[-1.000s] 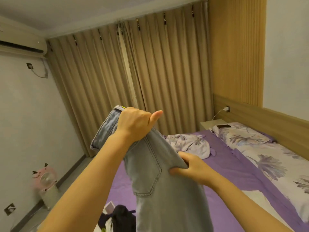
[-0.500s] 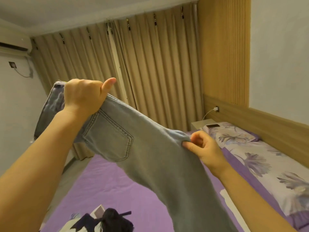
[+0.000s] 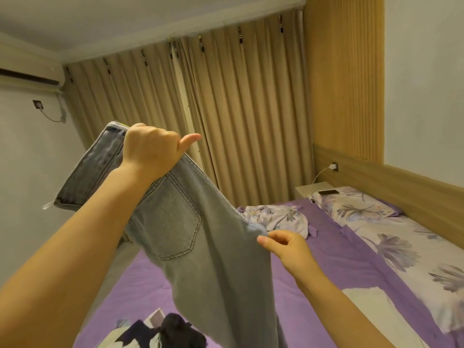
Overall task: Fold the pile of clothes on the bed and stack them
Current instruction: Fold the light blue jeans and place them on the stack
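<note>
Jeans point(image 3: 200, 247) legs ran out of frame at the bottom; dark clothes pile point(image 3: 173, 332) at the bed point(image 3: 339, 259) foot edge was cut off, count unclear. One pair of jeans, two hands, one crumpled floral garment point(image 3: 276, 218) near the bed's far edge. Left hand point(image 3: 150, 151) fingers curled tight around the waistband, thumb out, held above the bed. Right hand point(image 3: 286, 247) pinched the seat seam.

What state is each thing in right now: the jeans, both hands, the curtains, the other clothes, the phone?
jeans: held up in the air, not yet folded
left hand: grips the waistband
right hand: pinches the jeans' edge
curtains: drawn shut
floral garment: crumpled on the bed
dark clothes: heaped, unfolded
phone: lying flat
</note>
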Demonstrator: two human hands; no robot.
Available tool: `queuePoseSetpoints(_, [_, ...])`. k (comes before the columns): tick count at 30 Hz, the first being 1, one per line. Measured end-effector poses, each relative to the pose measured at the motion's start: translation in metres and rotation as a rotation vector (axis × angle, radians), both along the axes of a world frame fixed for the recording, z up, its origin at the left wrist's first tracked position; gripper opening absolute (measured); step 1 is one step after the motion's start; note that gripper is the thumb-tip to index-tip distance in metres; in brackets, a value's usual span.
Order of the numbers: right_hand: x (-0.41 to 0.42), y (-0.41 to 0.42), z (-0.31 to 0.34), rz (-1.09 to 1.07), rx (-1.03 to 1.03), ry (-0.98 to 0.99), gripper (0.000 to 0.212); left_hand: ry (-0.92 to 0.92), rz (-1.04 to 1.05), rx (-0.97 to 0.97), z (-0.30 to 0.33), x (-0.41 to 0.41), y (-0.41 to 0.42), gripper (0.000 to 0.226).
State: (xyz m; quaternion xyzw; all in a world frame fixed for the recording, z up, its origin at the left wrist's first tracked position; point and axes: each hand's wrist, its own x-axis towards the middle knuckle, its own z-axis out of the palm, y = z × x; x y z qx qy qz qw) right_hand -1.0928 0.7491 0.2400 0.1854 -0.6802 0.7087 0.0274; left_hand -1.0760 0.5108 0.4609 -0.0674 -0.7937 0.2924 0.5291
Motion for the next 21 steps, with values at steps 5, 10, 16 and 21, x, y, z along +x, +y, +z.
queuePoseSetpoints(5, [0.002, -0.004, 0.002, 0.115, -0.148, -0.180, 0.018, 0.063, -0.027, -0.021, 0.008, 0.006, -0.002, 0.077])
queuePoseSetpoints(10, [0.007, -0.015, 0.014, 0.283, -0.345, -0.392, 0.007, 0.048, -0.017, -0.023, 0.009, 0.013, 0.003, 0.077])
queuePoseSetpoints(16, [0.000, 0.005, 0.043, 0.293, -0.722, -0.354, 0.034, 0.063, -0.044, 0.000, 0.020, 0.027, 0.002, 0.077])
queuePoseSetpoints(21, [0.001, 0.027, 0.068, 0.197, -0.484, -0.145, 0.036, 0.065, -0.080, -0.006, 0.036, 0.036, 0.018, 0.077])
